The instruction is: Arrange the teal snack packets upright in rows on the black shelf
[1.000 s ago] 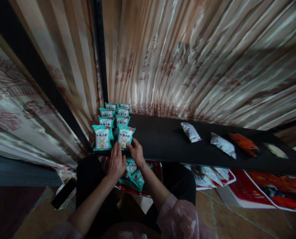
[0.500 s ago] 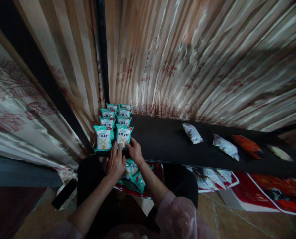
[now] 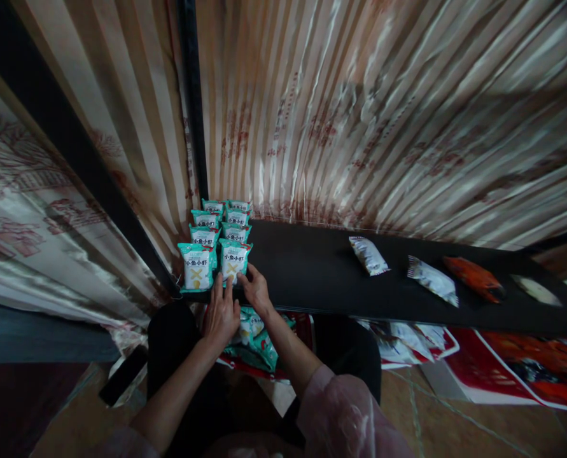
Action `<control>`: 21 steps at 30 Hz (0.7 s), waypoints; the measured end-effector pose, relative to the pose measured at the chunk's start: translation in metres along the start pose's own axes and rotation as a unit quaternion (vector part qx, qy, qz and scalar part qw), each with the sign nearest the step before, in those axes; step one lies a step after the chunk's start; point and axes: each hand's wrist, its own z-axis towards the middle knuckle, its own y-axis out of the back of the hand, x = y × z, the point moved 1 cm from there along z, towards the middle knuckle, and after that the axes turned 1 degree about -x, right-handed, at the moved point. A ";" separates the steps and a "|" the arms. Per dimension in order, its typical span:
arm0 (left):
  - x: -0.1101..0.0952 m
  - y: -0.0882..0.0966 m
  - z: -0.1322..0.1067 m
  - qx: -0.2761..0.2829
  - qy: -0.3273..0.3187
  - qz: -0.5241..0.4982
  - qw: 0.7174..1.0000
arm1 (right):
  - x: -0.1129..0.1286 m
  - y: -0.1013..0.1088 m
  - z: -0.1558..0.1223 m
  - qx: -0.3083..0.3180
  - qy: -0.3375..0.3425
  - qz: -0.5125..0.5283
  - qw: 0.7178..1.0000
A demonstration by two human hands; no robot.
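Observation:
Two rows of teal and white snack packets stand upright at the left end of a black shelf (image 3: 312,267). The front right packet (image 3: 234,261) has both my hands at its lower edge. My left hand (image 3: 221,315) lies with fingers stretched out, fingertips touching the packet's bottom. My right hand (image 3: 255,291) pinches the packet's lower right corner. The front left packet (image 3: 196,267) stands beside it, untouched. More teal packets (image 3: 257,334) lie in a red box below the shelf, between my forearms.
Further right on the shelf lie a silver packet (image 3: 368,255), a second silver packet (image 3: 432,280), an orange packet (image 3: 474,278) and a pale packet (image 3: 536,290). Striped curtains hang behind. Red boxes (image 3: 503,366) with packets sit on the floor at right.
The front right packet has shifted left and back, closer to the front left one. Both hands followed it a little toward the shelf.

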 end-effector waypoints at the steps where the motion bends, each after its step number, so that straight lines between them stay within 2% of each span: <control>1: 0.000 0.000 0.000 -0.001 -0.002 0.000 1.000 | -0.001 0.000 0.000 -0.003 0.002 0.001 1.000; 13: 0.001 0.001 0.001 0.000 0.004 0.011 1.000 | 0.009 -0.003 -0.005 -0.025 0.007 0.008 1.000; 21: -0.001 -0.001 -0.003 -0.007 -0.049 0.016 0.999 | 0.013 -0.001 -0.005 -0.016 0.009 -0.018 1.000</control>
